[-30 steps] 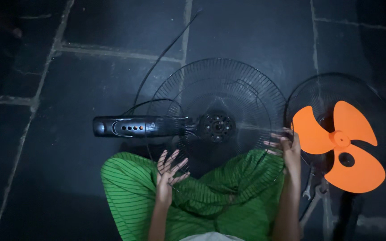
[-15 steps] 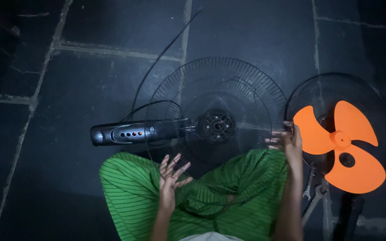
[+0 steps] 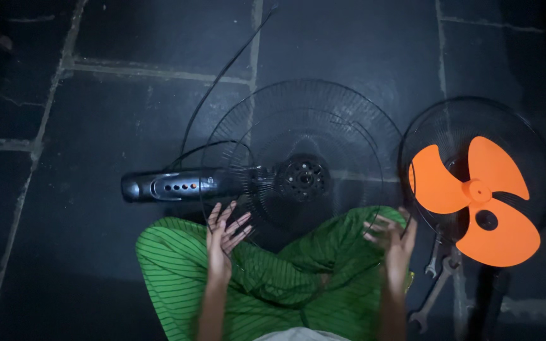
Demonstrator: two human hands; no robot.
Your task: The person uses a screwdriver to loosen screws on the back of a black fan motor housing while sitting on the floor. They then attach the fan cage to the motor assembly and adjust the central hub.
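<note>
Pretty dark shot, so a lot gets lost. The forearms are cut off at the bottom edge, and the far rim of the wire grille nearly melts into the dark stone floor. One grille lies flat in front of the crossed legs in green striped trousers, with the round black motor hub at its middle and a glossy black plastic housing sticking out to the left. A thin black cord loops away toward the top.

Left hand is spread wide, fingers fanned, holding nothing, right at the near rim of the grille; can't tell if it actually touches. Right hand is loosely curled and open, also empty, at the grille's right rim.

To the right sits a second grille with one orange three-lobed plastic blade on it. Below that, two metal spanners, partly hidden in shadow.
</note>
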